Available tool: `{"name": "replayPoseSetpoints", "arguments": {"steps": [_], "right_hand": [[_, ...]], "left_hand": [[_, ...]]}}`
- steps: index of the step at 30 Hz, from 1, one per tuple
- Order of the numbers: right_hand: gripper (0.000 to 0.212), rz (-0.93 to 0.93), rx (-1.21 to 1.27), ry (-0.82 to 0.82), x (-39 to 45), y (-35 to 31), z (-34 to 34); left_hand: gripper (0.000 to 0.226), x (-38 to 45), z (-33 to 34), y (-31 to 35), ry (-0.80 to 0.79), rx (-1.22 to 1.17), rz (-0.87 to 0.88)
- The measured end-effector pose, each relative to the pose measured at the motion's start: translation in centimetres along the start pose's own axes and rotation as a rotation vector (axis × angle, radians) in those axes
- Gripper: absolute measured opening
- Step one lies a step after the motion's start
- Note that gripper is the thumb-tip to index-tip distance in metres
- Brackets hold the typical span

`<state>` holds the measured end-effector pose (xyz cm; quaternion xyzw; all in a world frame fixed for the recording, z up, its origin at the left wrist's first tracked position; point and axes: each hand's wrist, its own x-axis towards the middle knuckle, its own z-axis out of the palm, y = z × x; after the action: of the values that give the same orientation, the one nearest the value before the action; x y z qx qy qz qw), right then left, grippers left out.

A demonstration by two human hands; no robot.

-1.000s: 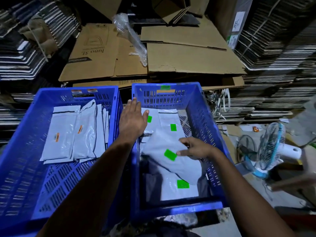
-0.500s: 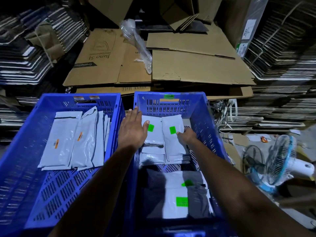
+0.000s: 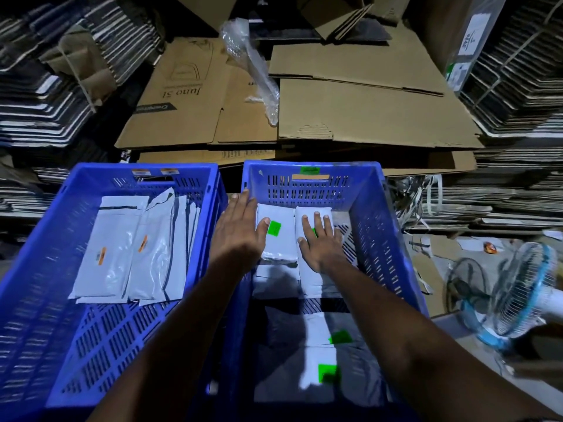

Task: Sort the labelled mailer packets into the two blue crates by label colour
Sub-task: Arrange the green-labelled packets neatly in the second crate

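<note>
Both hands are down inside the right crate [image 3: 393, 226], at its far end. The right hand [image 3: 321, 242] lies flat, fingers straight and spread, palm pressing the right-hand packet stack [image 3: 310, 278]; its green label is mostly covered by the fingers. The left hand [image 3: 240, 233] is also flat and holding nothing, fingers pointing to the far wall along the crate's left side, thumb resting on the left-hand packet stack [image 3: 277, 245] just beside that stack's green label [image 3: 273, 229].

The two stacks sit side by side, touching, long axes running from the far wall toward the near wall. Both hands point along that same axis, so each already lies in line with its stack.

At the near end of the right crate, under the forearms, lie more green-labelled packets [image 3: 320, 360], well apart from the hands; the lower one is partly in shadow.

The left crate [image 3: 36, 269] holds orange-labelled packets [image 3: 122, 251], laid overlapping at its far end, long axes the same way. The left hand is the nearer to them, with the two crate walls between.

Judgement: this is a settling step, flattening the stacks. No unsorted packets are in view, so the direction of the next reach cannot be told.

Flattened cardboard [image 3: 365, 117] lies beyond the crates; a fan [image 3: 515, 296] stands to the right.
</note>
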<state>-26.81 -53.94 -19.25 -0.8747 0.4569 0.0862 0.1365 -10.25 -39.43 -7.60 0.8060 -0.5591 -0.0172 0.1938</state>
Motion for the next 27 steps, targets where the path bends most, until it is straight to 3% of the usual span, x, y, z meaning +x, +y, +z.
{"name": "replayPoseSetpoints", "arguments": {"steps": [7, 27], "right_hand": [[0.063, 0.021, -0.012, -0.05, 1.1, 0.0, 0.7], [0.062, 0.127, 0.114, -0.117, 2.0, -0.7, -0.9]], "left_hand": [[0.067, 0.2, 0.2, 0.3, 0.055, 0.025, -0.011], [0.065, -0.2, 0.0, -0.2, 0.008, 0.043, 0.034]]}}
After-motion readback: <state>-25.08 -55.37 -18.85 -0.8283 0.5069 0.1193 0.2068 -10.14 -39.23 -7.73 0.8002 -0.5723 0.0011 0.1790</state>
